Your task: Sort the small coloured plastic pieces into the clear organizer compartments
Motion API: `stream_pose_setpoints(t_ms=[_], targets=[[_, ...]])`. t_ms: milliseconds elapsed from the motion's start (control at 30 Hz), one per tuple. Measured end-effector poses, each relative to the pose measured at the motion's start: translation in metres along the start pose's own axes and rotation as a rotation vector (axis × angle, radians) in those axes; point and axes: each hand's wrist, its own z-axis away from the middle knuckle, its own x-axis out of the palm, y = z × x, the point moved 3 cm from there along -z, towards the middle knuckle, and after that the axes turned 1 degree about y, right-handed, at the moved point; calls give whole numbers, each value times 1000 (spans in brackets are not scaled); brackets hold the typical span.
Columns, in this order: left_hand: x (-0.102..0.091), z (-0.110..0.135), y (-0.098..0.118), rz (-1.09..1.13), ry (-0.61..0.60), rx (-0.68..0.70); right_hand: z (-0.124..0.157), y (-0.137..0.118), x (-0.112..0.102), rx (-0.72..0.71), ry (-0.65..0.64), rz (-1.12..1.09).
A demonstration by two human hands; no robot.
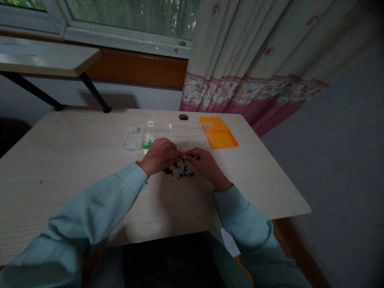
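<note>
A loose pile of small pieces, dark, blue and yellowish, lies on the table between my hands. My left hand arches over the pile's left side, its fingers stretched out and slightly apart. From the right, my right hand reaches in with thumb and forefinger pinched together; whatever is between them is too small to name. The fingertips of both hands nearly meet above the pile. Just behind them is a clear plastic compartment box. Small green pieces lie in one of its front compartments, left of centre.
An orange plastic lid or tray adjoins the clear box's right end. A round cable hole pierces the wooden table at the back. To the left, a raised shelf stands on black legs. A curtain hangs behind.
</note>
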Motion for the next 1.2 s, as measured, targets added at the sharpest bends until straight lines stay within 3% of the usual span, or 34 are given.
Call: stream_pose_setpoints(t_ms=[267, 467, 633, 800, 1200], targets=[[0, 0, 0, -50, 42, 14, -1, 1, 2, -22, -4, -18], [-5, -1, -7, -73, 56, -191, 1, 2, -2, -48, 74, 217], [-7, 0, -11, -93, 35, -315, 3, 4, -2, -33, 1, 443], [-5, 0, -14, -97, 33, -381, 3, 2, 0, -19, -90, 533], [-3, 3, -18, -105, 59, -388, 4, 0, 4, -97, -102, 542]])
